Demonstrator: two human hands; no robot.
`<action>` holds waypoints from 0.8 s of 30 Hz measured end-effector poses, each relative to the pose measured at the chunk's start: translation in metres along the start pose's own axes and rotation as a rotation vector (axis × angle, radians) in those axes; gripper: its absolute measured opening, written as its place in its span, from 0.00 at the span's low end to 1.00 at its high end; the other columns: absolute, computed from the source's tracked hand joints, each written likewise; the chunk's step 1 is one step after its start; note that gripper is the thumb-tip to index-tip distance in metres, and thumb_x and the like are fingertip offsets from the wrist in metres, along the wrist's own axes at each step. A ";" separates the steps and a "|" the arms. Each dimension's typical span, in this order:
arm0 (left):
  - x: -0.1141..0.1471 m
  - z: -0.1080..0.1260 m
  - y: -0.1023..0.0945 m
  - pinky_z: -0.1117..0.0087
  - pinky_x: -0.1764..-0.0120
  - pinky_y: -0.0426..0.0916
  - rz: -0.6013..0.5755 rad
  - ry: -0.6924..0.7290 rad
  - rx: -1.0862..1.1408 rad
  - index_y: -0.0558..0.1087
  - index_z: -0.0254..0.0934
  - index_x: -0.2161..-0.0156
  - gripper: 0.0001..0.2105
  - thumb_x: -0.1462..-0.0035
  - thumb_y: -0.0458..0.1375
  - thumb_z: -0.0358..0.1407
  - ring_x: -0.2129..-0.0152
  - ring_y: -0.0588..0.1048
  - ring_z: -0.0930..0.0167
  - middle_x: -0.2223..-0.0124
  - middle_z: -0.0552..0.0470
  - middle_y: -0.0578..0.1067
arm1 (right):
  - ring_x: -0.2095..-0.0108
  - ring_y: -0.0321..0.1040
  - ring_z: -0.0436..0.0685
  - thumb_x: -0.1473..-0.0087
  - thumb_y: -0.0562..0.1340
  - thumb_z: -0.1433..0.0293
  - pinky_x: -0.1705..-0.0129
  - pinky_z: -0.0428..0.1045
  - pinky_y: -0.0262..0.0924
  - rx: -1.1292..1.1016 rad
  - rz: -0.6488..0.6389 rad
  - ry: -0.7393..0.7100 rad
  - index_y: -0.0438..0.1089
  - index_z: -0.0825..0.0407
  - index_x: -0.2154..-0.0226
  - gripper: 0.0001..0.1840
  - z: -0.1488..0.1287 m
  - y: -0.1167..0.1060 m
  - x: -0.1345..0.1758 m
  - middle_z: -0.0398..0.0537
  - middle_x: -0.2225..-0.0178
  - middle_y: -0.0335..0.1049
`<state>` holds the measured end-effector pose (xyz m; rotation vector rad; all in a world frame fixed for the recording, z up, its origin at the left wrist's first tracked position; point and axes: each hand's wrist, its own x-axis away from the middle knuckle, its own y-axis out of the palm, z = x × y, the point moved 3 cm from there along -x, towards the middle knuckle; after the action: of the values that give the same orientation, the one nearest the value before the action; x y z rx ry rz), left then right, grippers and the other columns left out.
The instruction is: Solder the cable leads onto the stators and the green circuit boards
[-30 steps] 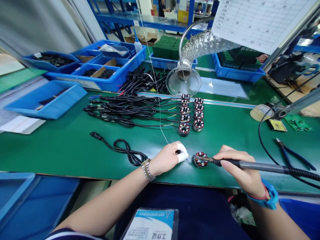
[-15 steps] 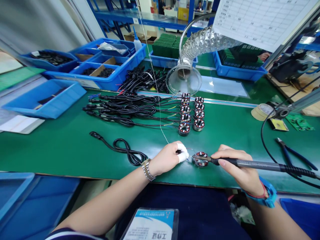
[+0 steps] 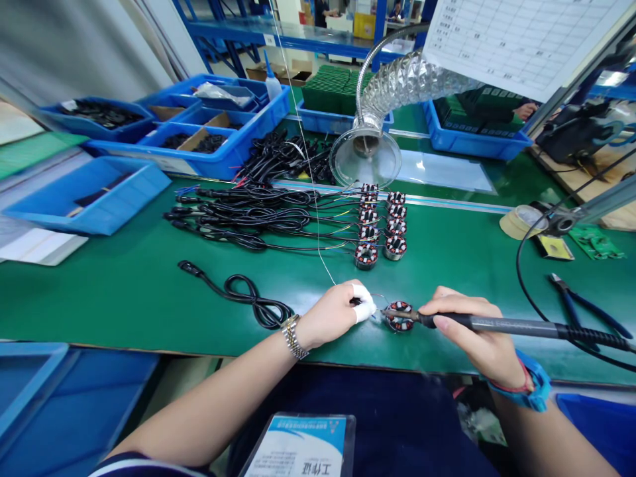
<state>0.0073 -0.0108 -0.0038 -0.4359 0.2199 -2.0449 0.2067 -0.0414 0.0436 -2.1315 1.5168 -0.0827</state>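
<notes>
My right hand (image 3: 477, 331) grips a soldering iron (image 3: 517, 326) like a pen, its tip pointing left over a small round motor stator (image 3: 399, 317) with copper-red windings. Finger cots cover the fingertips of my left hand (image 3: 342, 310), which are pinched on the end of a black cable (image 3: 253, 298). Thin solder wire (image 3: 325, 266) comes down from above to the same fingers. Between them and the stator, fine wire ends meet near the iron's tip; exact contact is too small to tell. The cable lies looped on the green mat to the left.
Behind my hands stand two columns of stators (image 3: 366, 255), with black cables (image 3: 258, 218) running left. A fume extractor funnel (image 3: 365, 156) hangs beyond them. Blue bins (image 3: 213, 159) stand back left; pliers (image 3: 571, 298) and a tape roll (image 3: 521, 222) lie right.
Both hands, the iron and the stator stay almost still. A faint pale wisp, like smoke, now shows by the iron's tip.
</notes>
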 end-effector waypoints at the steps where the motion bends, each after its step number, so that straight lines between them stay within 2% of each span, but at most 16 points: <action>1: 0.000 0.000 0.000 0.73 0.69 0.60 0.000 -0.001 0.001 0.69 0.34 0.77 0.04 0.54 0.53 0.30 0.74 0.66 0.74 0.70 0.54 0.68 | 0.74 0.60 0.50 0.49 0.58 0.73 0.72 0.47 0.56 -0.007 0.005 0.002 0.72 0.50 0.66 0.08 0.000 0.000 0.000 0.44 0.75 0.67; 10: 0.001 0.002 0.000 0.73 0.69 0.59 -0.004 0.003 0.002 0.69 0.34 0.77 0.04 0.55 0.53 0.29 0.74 0.66 0.74 0.70 0.54 0.67 | 0.74 0.60 0.50 0.49 0.58 0.73 0.72 0.47 0.56 -0.011 0.001 0.015 0.72 0.50 0.67 0.08 0.001 -0.001 0.000 0.44 0.74 0.68; 24: 0.002 0.002 0.001 0.73 0.69 0.59 -0.017 0.001 0.008 0.68 0.34 0.77 0.04 0.53 0.53 0.29 0.74 0.66 0.74 0.70 0.55 0.67 | 0.74 0.61 0.51 0.50 0.59 0.73 0.72 0.48 0.55 -0.092 0.152 -0.047 0.73 0.49 0.66 0.09 0.001 -0.009 0.004 0.45 0.74 0.69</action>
<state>0.0078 -0.0129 -0.0019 -0.4325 0.2092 -2.0622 0.2158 -0.0424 0.0458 -2.0653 1.6781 0.0914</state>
